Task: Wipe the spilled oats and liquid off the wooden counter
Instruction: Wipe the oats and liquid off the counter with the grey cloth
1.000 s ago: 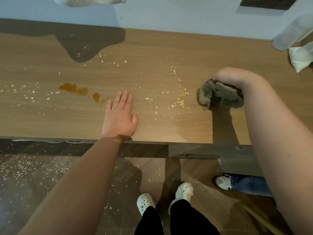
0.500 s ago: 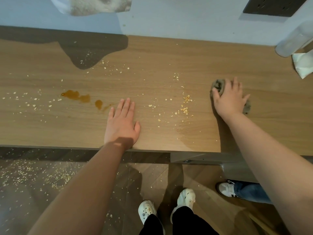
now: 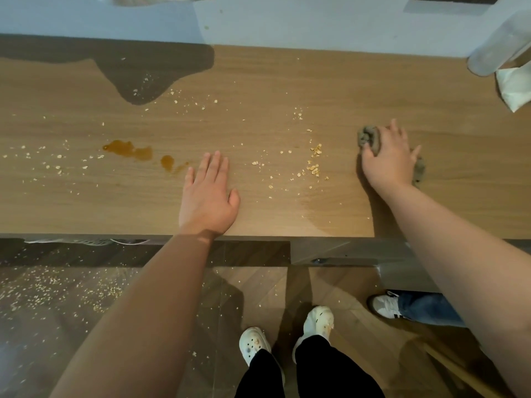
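Observation:
The wooden counter (image 3: 258, 90) runs across the view. An amber liquid spill (image 3: 129, 149) lies left of centre, with a smaller drop (image 3: 167, 161) beside it. Oat flakes (image 3: 314, 165) are scattered in the middle, and finer flakes (image 3: 54, 162) lie at the far left. My left hand (image 3: 208, 196) rests flat on the counter near the front edge, fingers straight, just right of the spill. My right hand (image 3: 388, 159) presses a grey-brown cloth (image 3: 367, 137) onto the counter, right of the oat cluster; the hand covers most of the cloth.
A clear plastic container (image 3: 500, 41) and a white paper napkin (image 3: 514, 87) sit at the back right corner. Oats litter the floor (image 3: 57, 288) below left. Another person's shoe (image 3: 385, 305) stands beside my own feet (image 3: 287, 334). A damp sheen (image 3: 330, 216) marks the front edge.
One second ago my right hand held the bunched cloth just above the counter; it has since come down and now presses it flat on the wood. My left hand stayed put.

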